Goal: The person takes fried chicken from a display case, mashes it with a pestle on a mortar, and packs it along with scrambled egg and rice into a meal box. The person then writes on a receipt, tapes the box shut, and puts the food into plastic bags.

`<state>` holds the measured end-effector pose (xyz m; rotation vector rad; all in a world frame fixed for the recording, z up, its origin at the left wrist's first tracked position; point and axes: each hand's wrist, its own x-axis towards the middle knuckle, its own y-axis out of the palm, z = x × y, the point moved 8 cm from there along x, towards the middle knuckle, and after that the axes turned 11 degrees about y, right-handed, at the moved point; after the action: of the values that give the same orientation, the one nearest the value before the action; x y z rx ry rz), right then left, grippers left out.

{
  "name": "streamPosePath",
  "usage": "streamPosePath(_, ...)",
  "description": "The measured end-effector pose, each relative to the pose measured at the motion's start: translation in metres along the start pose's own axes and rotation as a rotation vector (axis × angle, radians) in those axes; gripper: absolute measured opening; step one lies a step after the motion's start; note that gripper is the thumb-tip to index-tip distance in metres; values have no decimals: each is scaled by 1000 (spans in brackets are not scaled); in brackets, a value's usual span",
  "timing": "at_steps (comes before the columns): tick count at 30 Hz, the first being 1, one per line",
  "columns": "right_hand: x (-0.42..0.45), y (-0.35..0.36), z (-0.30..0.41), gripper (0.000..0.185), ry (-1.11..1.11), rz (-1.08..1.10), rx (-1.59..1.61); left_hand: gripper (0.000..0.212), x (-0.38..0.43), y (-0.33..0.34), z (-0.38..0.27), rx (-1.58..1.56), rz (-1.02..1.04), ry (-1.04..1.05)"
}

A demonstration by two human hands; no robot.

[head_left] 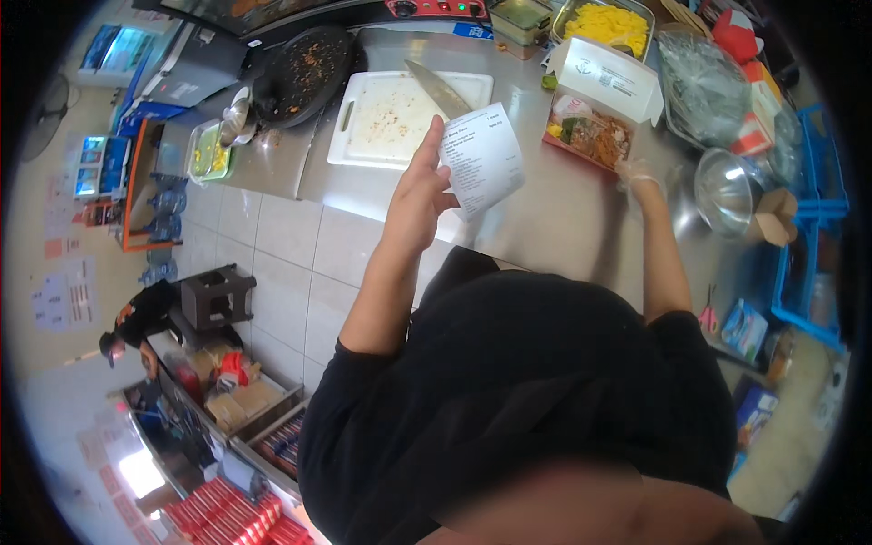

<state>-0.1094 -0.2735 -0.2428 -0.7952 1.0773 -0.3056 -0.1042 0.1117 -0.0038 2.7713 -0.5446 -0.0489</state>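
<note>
My left hand (424,194), bare, holds a printed paper receipt (485,160) upright above the steel counter (545,211). My right hand (639,178) wears a clear plastic glove and touches the near right corner of an open cardboard food box (579,153). Inside the box lie a wrapped packet bearing writing, green leaves, brown shredded food and a bit of yellow food. The box's white lid (606,76) stands up at the far side. Behind the receipt lies a white cutting board (381,122) with crumbs, and a large knife (436,88) rests across it.
A black pan (306,75) and a small tray (210,153) are on the left. A tray of yellow food (606,28) sits at the back, a plastic-covered tray (702,85) and metal bowl (725,191) at the right. Another person (146,313) is at the lower left.
</note>
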Motion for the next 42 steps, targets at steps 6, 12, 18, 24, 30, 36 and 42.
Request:
streamPosePath(6,-4,104,-76,37,-167,-37,-389,63,16,-30,1,-22,158,-56)
streamPosePath(12,-233,137,-92,22,476,228,801,63,32,-57,23,-110,315,-191)
streamPosePath(18,-244,212,-138,23,326,30,1600,62,36,-40,29,-89,464,-154)
streamPosePath(24,-298,237,-137,24,137,114,1867,64,42,-45,35,224,448,73)
streamPosePath(30,-427,267,-228,30,280,-37,1941,69,-44,58,70,734,1091,33)
streamPosePath(36,-619,321,-372,33,514,-561,2216,68,-304,219,135,757,2079,625)
streamPosePath(42,-808,360,-500,34,763,-1163,2037,65,-542,354,136,150,2140,574)
